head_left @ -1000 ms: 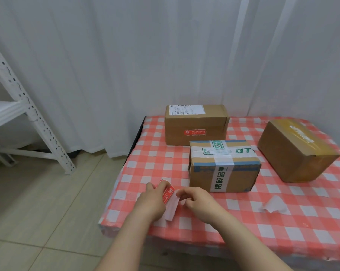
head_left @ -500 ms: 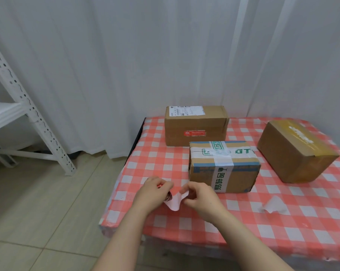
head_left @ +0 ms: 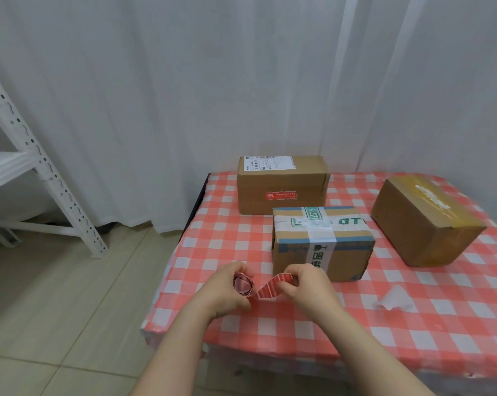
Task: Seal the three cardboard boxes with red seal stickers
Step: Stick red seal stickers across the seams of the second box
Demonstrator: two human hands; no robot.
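Over the red-checked bench [head_left: 270,324], the left hand [head_left: 227,290] grips the coiled red sticker strip [head_left: 243,284]; the right hand [head_left: 307,287] pinches its free end, nearest the white-taped brown cardboard box [head_left: 344,255].

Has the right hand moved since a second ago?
Yes. The right hand, pinching the red sticker strip that the left hand also holds, has moved right and forward: earlier short of the taped box, now overlapping its front face.
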